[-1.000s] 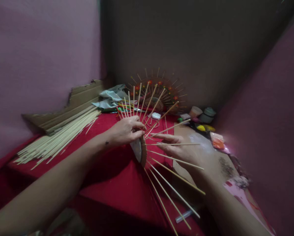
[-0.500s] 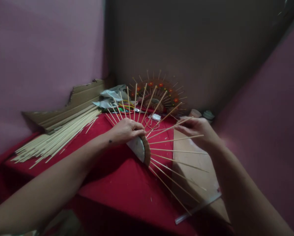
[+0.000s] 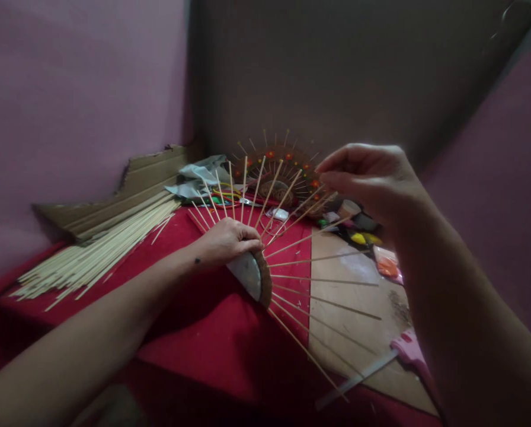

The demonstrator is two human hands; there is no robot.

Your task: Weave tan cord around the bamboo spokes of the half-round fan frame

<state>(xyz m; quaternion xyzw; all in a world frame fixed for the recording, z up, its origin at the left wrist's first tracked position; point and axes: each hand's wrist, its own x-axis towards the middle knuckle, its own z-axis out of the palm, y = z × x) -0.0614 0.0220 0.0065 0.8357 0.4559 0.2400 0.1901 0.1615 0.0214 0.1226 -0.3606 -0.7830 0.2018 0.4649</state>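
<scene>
A half-round base point(image 3: 246, 274) with a brown woven rim point(image 3: 265, 279) is held over the red cloth. Thin pale sticks point(image 3: 345, 281) fan out from its rim. My left hand point(image 3: 230, 240) is closed on the top of the rim, thumb and fingers pressed together. Raised above the right-hand sticks, my right hand point(image 3: 367, 175) has its thumb and fingertips pinched near the upper ends of the sticks. Whatever those fingertips hold is too thin and dim to make out.
Loose sticks point(image 3: 101, 249) lie at the left beside torn cardboard point(image 3: 114, 198). Behind stands a decorated fan piece point(image 3: 277, 163); scissors point(image 3: 245, 202) and a white case point(image 3: 278, 214) lie before it. A pink glue gun point(image 3: 410, 347), orange packet point(image 3: 386, 261) and wooden board point(image 3: 358, 308) are right.
My right hand has moved up and to the right, away from the stick it was at, uncovering the packets and the pink glue gun. My left hand stays on the rim.
</scene>
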